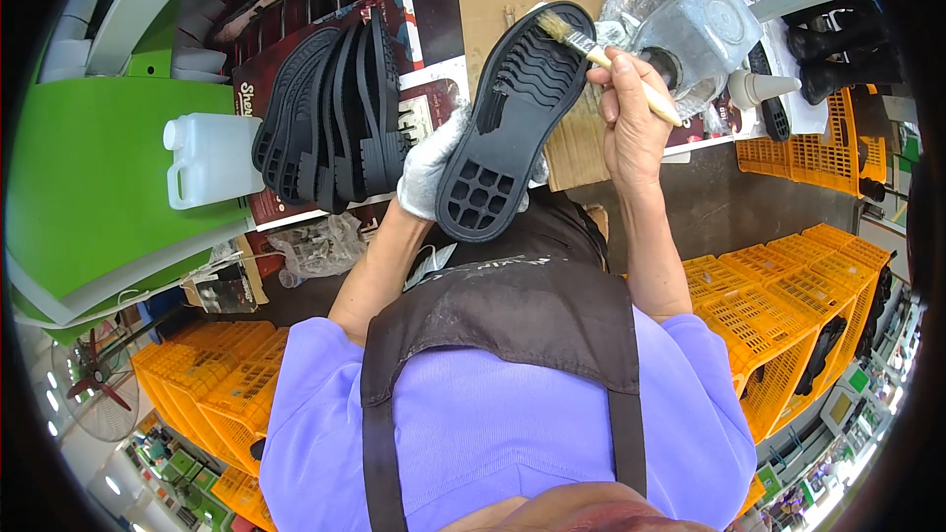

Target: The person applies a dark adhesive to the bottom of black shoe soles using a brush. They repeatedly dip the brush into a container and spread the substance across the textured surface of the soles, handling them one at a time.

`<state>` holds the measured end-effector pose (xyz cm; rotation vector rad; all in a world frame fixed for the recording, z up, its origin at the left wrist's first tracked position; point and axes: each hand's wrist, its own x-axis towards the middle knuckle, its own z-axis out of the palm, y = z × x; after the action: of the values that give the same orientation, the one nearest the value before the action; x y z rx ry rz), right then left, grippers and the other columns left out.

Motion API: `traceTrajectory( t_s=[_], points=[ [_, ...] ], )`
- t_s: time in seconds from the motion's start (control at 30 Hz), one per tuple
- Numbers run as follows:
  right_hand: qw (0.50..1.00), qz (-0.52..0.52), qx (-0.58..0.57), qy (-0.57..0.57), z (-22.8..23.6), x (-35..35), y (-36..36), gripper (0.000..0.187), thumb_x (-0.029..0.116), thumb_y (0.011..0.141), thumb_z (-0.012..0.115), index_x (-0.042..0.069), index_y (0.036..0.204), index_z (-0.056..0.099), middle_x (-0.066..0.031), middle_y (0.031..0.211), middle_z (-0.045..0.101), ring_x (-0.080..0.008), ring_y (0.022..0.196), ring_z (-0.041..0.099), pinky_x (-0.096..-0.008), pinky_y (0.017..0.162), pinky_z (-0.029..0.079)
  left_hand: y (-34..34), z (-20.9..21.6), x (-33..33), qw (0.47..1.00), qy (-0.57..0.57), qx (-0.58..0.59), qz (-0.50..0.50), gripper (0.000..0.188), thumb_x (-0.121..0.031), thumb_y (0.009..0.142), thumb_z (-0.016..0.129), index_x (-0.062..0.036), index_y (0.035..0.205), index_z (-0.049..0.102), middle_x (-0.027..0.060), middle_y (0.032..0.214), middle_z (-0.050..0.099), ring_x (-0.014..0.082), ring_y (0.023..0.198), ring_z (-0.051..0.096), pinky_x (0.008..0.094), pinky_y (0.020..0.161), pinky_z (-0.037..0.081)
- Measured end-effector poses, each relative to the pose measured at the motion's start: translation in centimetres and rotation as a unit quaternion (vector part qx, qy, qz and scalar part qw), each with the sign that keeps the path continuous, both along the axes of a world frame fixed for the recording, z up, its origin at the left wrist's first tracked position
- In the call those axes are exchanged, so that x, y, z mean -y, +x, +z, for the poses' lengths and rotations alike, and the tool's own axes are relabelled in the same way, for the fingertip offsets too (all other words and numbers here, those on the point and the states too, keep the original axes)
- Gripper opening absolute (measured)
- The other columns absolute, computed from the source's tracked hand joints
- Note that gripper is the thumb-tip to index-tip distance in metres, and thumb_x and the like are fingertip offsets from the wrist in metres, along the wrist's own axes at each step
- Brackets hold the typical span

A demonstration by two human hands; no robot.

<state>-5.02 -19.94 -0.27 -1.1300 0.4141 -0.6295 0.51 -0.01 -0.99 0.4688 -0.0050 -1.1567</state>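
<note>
A black shoe sole (501, 146) is held up in front of me, tilted, its ribbed toe part away from me and its grid-patterned heel close to my apron. My left hand (431, 166), in a pale glove, is closed round the sole's left side; some of its fingers are hidden behind it. My bare right hand (634, 114) grips the light handle of a paintbrush (662, 103). The brush's bristles touch the sole's toe area near its upper rim. Left of the sole, several more black soles (340, 108) stand on edge in a row on the table.
A white jerrycan (215, 160) stands left of the soles. To the right are a translucent plastic container (705, 30), lying over crumpled plastic, and a white nozzle cap (764, 89). Cardboard (581, 153) covers part of the table. Orange crates (759, 305) are stacked on both sides.
</note>
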Motion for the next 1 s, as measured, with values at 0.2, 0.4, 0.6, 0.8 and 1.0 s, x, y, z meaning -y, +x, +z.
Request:
traceTrajectory(
  t_s=[0.2, 0.4, 0.6, 0.8, 1.0],
  points=[
    [0.991, 0.111, -0.062, -0.027, 1.7, -2.0, -1.3, 0.021, 0.017, 0.086, 0.060, -0.002, 0.094, 0.064, -0.0065, 0.073, 0.065, -0.0019, 0.052, 0.042, -0.0154, 0.048, 0.033, 1.1, -0.2, 0.2, 0.996, -0.057, 0.069, -0.020, 0.068, -0.056, 0.091, 0.028, -0.0018, 0.131, 0.036, 0.0203, 0.115, 0.055, 0.0319, 0.088, 0.063, 0.0435, 0.067, 0.056],
    [0.979, 0.169, -0.104, -0.049, 2.6, -4.4, -2.1, 0.022, 0.018, 0.085, 0.060, -0.001, 0.094, 0.065, -0.0047, 0.071, 0.065, -0.0015, 0.053, 0.045, -0.0160, 0.047, 0.035, 2.3, -0.4, 0.0, 0.998, 0.011, 0.037, 0.050, 0.081, -0.065, 0.087, 0.026, 0.0051, 0.126, 0.040, 0.0227, 0.110, 0.057, 0.0319, 0.082, 0.065, 0.0451, 0.063, 0.057],
    [0.969, 0.216, -0.102, -0.070, 3.4, -5.7, -2.3, 0.021, 0.017, 0.085, 0.060, -0.002, 0.092, 0.065, -0.0050, 0.071, 0.066, -0.0030, 0.057, 0.050, -0.0171, 0.049, 0.037, 3.0, 0.0, 0.1, 0.987, 0.054, 0.061, 0.141, 0.077, -0.062, 0.088, 0.032, 0.0058, 0.122, 0.044, 0.0196, 0.111, 0.057, 0.0266, 0.095, 0.061, 0.0362, 0.083, 0.051],
    [0.954, 0.265, -0.120, -0.073, 4.9, -6.7, -2.7, 0.017, 0.013, 0.085, 0.060, -0.003, 0.090, 0.065, -0.0062, 0.071, 0.065, -0.0066, 0.064, 0.056, -0.0191, 0.057, 0.041, 3.6, 1.1, -0.9, 0.990, 0.042, 0.104, 0.090, 0.079, -0.066, 0.088, 0.024, 0.0030, 0.119, 0.048, 0.0120, 0.103, 0.061, 0.0177, 0.086, 0.062, 0.0309, 0.076, 0.052],
    [0.938, 0.321, -0.114, -0.068, 6.6, -6.7, -2.6, 0.017, 0.011, 0.084, 0.060, -0.004, 0.089, 0.065, -0.0073, 0.071, 0.065, -0.0100, 0.070, 0.060, -0.0212, 0.066, 0.046, 3.4, 2.6, -1.5, 0.996, 0.000, 0.012, 0.085, 0.072, -0.059, 0.090, 0.029, 0.0052, 0.112, 0.053, 0.0160, 0.097, 0.064, 0.0204, 0.081, 0.065, 0.0300, 0.070, 0.054]
  ],
)
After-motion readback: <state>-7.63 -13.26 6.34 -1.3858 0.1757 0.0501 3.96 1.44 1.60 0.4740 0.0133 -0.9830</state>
